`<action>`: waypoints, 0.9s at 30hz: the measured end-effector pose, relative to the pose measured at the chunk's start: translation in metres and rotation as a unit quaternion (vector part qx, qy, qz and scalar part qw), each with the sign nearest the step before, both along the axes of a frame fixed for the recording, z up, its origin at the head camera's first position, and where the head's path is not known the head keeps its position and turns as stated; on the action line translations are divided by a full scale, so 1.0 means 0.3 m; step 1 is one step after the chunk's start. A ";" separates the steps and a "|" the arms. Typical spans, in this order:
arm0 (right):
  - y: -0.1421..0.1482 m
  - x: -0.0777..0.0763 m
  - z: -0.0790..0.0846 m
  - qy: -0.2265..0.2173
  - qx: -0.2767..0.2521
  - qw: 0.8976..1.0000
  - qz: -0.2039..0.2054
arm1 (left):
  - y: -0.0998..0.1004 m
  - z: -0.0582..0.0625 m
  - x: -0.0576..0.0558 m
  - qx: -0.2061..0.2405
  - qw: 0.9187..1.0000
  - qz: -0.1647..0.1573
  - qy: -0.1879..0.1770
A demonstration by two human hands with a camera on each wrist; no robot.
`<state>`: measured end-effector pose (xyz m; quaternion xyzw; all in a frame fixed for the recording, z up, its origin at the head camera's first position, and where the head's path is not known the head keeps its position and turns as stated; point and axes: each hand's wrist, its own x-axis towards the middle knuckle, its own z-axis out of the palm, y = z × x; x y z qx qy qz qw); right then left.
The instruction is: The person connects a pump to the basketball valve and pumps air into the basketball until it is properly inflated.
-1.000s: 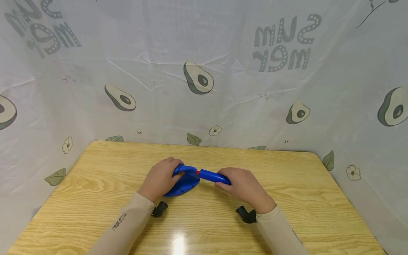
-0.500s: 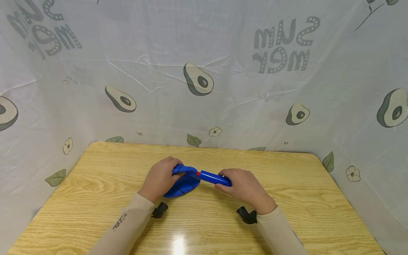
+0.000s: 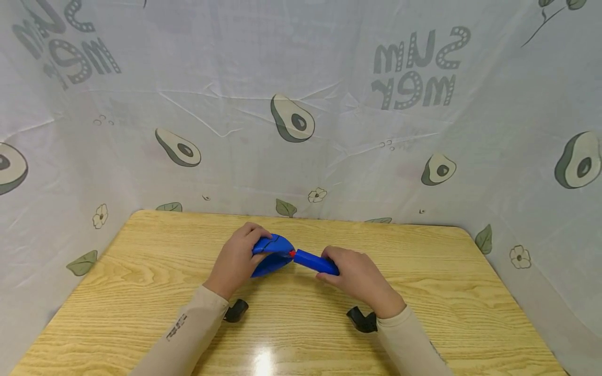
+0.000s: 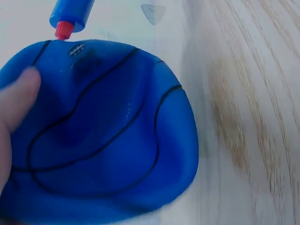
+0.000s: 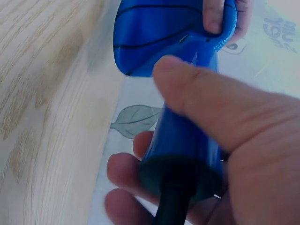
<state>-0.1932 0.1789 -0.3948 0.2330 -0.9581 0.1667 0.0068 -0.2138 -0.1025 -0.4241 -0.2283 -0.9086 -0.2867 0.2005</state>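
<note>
A soft, caved-in blue ball [image 3: 277, 244] with black lines is held by my left hand [image 3: 237, 258], its thumb pressing into the hollow in the left wrist view. My right hand [image 3: 361, 275] grips a blue hand pump [image 3: 314, 261], thumb along the barrel. The pump's black end and rod [image 5: 172, 204] show between the fingers in the right wrist view. A red nozzle [image 4: 64, 30] on the pump's other end meets the ball's edge, close to a small pale oval mark [image 4: 76, 49]. Both things are above the table.
The wood-grain table [image 3: 291, 334] spreads under both hands. A pale curtain [image 3: 226, 68] printed with avocados and leaves hangs behind and at both sides. Black curved pieces [image 3: 362, 319] sit beside both wrists.
My left hand has tilted the ball over the last half second: its upper fold stands higher and its lower edge has lifted. The pump's nozzle stays at the ball's edge.
</note>
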 end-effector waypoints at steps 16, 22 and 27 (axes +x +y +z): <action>0.014 0.003 -0.004 0.002 0.022 1.000 0.016 | -0.035 0.041 0.007 0.096 0.965 0.005 -0.245; 0.013 0.006 0.009 -0.025 0.032 0.999 0.005 | -0.056 0.035 0.000 0.078 0.929 0.024 -0.361; 0.011 0.015 0.017 -0.047 0.027 0.998 0.015 | -0.052 0.024 -0.009 0.129 0.922 0.006 -0.365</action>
